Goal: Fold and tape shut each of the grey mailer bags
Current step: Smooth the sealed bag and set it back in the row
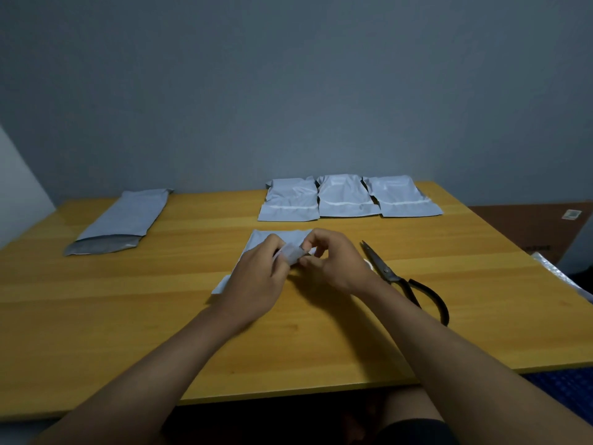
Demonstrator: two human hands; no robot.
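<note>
Both hands meeting over the mailer bag (256,248), centre of surface (128,316). Left hand (256,277) and right hand (333,261) pinching one short tape strip (292,253) btw fingertips, probably clear tape. Bag directly under the grip, long axis near-left to far-right. Forearms converging, wrists raised. Scissors (401,281) just right.
</note>
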